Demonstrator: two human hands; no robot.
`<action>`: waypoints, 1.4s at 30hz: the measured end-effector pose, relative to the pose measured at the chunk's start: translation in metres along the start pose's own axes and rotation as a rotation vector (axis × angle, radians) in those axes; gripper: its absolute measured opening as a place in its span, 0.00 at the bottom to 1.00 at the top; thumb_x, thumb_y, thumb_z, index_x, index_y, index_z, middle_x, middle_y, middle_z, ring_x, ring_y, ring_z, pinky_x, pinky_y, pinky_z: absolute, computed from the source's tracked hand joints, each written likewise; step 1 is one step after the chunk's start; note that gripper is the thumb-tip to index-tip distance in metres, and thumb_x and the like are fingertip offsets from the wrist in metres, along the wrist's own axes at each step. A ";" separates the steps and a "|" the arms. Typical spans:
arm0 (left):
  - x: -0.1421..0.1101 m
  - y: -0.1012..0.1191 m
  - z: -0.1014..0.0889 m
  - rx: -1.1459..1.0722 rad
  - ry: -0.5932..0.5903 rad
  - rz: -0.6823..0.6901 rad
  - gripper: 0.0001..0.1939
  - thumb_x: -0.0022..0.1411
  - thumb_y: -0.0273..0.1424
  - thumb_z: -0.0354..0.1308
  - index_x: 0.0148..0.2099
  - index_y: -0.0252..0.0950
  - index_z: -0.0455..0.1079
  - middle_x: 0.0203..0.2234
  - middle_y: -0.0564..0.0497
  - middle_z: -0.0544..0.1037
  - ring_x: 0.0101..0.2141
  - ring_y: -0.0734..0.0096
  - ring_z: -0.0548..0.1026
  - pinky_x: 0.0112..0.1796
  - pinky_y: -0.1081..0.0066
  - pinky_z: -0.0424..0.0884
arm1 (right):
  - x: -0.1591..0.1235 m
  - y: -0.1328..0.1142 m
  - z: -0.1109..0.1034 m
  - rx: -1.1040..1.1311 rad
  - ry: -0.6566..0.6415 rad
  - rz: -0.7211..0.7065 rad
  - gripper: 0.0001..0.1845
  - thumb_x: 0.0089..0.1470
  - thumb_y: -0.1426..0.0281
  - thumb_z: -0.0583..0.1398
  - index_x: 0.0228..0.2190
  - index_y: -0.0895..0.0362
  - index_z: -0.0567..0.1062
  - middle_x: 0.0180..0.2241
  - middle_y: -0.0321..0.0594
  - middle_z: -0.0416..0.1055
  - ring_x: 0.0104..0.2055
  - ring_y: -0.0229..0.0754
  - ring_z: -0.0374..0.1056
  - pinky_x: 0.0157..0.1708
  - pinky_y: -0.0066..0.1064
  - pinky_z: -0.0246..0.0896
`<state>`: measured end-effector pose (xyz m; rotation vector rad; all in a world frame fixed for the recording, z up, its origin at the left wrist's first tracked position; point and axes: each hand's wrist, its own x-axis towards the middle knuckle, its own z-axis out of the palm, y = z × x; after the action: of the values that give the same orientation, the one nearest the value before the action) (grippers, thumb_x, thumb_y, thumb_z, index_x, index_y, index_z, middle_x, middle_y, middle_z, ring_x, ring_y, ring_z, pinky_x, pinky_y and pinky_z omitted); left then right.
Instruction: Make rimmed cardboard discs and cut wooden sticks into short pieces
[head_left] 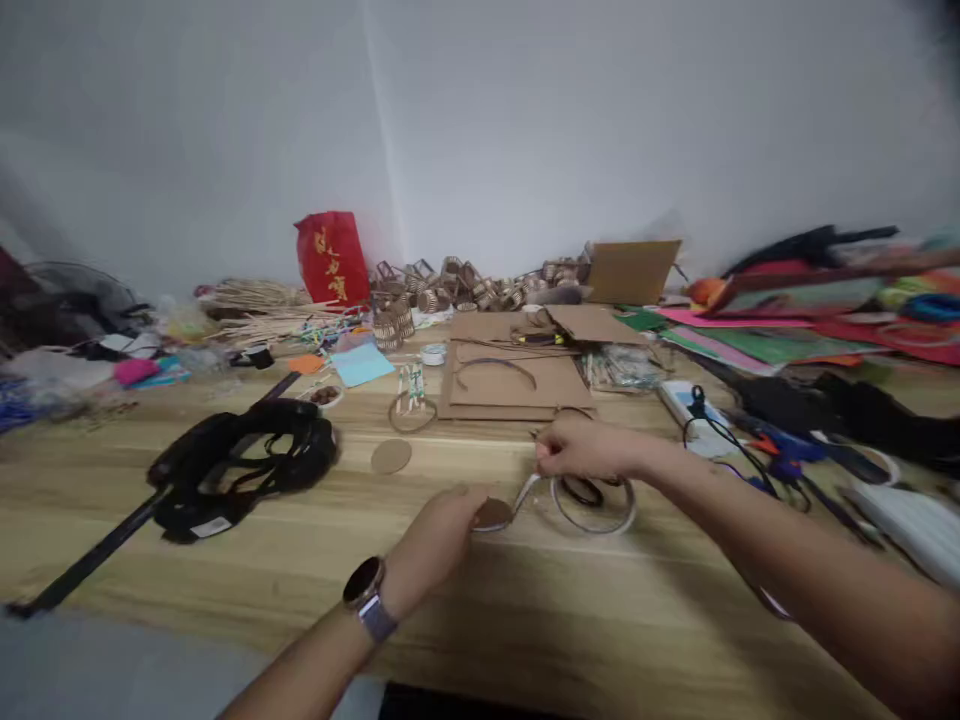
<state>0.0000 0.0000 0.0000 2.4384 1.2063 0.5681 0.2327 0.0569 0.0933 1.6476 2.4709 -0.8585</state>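
My left hand [439, 537], with a watch on its wrist, is closed on the edge of a small brown cardboard disc [493, 513] just above the table. A narrow pale strip [525, 492] runs from the rim of the disc up to my right hand [571, 448]. The fingers of my right hand are pinched on the far end of this strip. Below my right hand lies a pale ring [628, 515], with a dark coil [582, 492] inside it. Another cardboard disc [391, 456] rests on the wood to the left, apart from both hands.
Flat cardboard sheets [480, 395] lie ahead, with a curved strip [496, 362] on top. Black straps [307, 440] sit at left. Many small baskets [450, 285] and a red bag [332, 260] stand at the back. Cables and a glue gun [787, 450] are at right.
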 end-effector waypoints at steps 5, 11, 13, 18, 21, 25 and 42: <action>0.000 0.003 -0.003 0.001 -0.010 -0.027 0.14 0.59 0.18 0.46 0.42 0.36 0.67 0.38 0.48 0.77 0.38 0.67 0.73 0.41 0.69 0.67 | -0.008 0.000 -0.006 -0.007 -0.011 0.046 0.05 0.42 0.67 0.58 0.20 0.55 0.66 0.17 0.29 0.58 0.20 0.35 0.54 0.20 0.26 0.46; 0.004 0.006 -0.006 0.116 -0.098 -0.058 0.13 0.58 0.18 0.45 0.39 0.36 0.66 0.35 0.47 0.76 0.37 0.64 0.73 0.38 0.69 0.66 | -0.007 -0.006 -0.005 0.088 -0.022 0.027 0.07 0.43 0.68 0.59 0.19 0.56 0.67 0.16 0.28 0.58 0.20 0.34 0.53 0.20 0.25 0.45; 0.007 0.007 -0.006 0.160 -0.127 -0.064 0.14 0.57 0.17 0.45 0.40 0.36 0.66 0.35 0.46 0.76 0.36 0.63 0.73 0.37 0.69 0.66 | -0.002 -0.010 -0.001 0.150 -0.044 0.007 0.07 0.44 0.67 0.59 0.21 0.56 0.68 0.16 0.28 0.57 0.19 0.33 0.53 0.19 0.25 0.45; 0.014 0.013 -0.010 0.207 -0.183 -0.050 0.20 0.54 0.15 0.44 0.45 0.35 0.67 0.38 0.44 0.77 0.39 0.61 0.74 0.40 0.68 0.66 | 0.010 -0.021 0.015 0.330 -0.076 -0.021 0.07 0.49 0.68 0.58 0.22 0.56 0.70 0.15 0.27 0.58 0.17 0.31 0.52 0.18 0.23 0.43; 0.016 0.016 -0.011 0.210 -0.204 -0.057 0.22 0.56 0.15 0.42 0.48 0.33 0.67 0.38 0.42 0.77 0.39 0.60 0.75 0.40 0.67 0.67 | 0.016 -0.023 0.028 0.446 -0.080 -0.020 0.08 0.51 0.67 0.57 0.23 0.57 0.70 0.15 0.27 0.60 0.17 0.30 0.52 0.17 0.23 0.42; 0.017 0.014 -0.012 0.110 -0.171 -0.050 0.21 0.58 0.16 0.43 0.48 0.35 0.68 0.39 0.44 0.78 0.40 0.61 0.75 0.42 0.67 0.67 | 0.019 -0.021 0.046 0.613 -0.053 -0.010 0.10 0.54 0.64 0.55 0.28 0.57 0.70 0.19 0.30 0.66 0.19 0.30 0.57 0.17 0.21 0.40; 0.013 0.001 -0.006 -0.206 0.121 -0.298 0.12 0.54 0.19 0.54 0.40 0.37 0.66 0.29 0.54 0.73 0.31 0.71 0.71 0.34 0.74 0.65 | 0.006 -0.003 0.061 0.683 0.064 0.053 0.12 0.52 0.60 0.57 0.27 0.56 0.68 0.16 0.28 0.64 0.17 0.30 0.50 0.17 0.23 0.40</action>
<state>0.0049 0.0104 0.0085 2.0309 1.4483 0.7183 0.2123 0.0320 0.0408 1.9103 2.2891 -1.8113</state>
